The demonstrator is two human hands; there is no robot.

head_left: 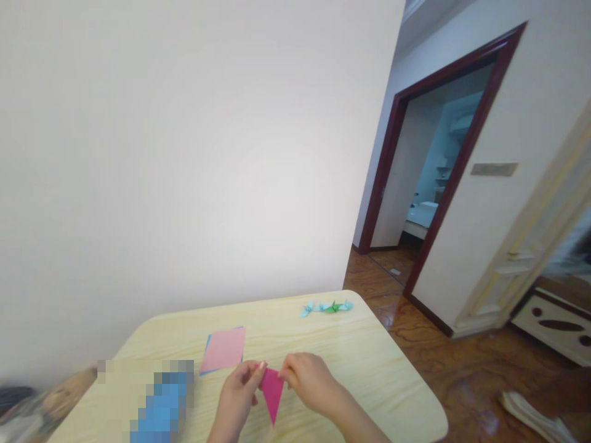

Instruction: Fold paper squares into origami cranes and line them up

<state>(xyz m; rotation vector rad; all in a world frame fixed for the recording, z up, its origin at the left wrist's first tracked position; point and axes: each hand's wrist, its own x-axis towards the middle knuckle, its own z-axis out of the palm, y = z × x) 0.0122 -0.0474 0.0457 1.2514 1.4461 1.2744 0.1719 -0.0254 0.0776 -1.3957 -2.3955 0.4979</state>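
A piece of magenta origami paper (pixel 273 394), folded to a narrow triangle, hangs point down between my hands near the front of the table. My left hand (pixel 239 389) pinches its upper left corner between thumb and fingers. At the upper right corner, my right hand (pixel 308 376) grips it with closed fingertips. Just beyond my left hand lies a stack of square paper (pixel 224 349), pink on top with blue edges showing beneath. Toward the back right, a green folded crane (pixel 333 307) sits among several light blue folded cranes (pixel 308 308).
The pale wood-grain table (pixel 378 369) has rounded corners and stands against a white wall (pixel 207 154). A blurred-out blue object (pixel 159 409) is at the front left. To the right are a wooden floor (pixel 415 357) and an open doorway with a dark red frame (pixel 388 160).
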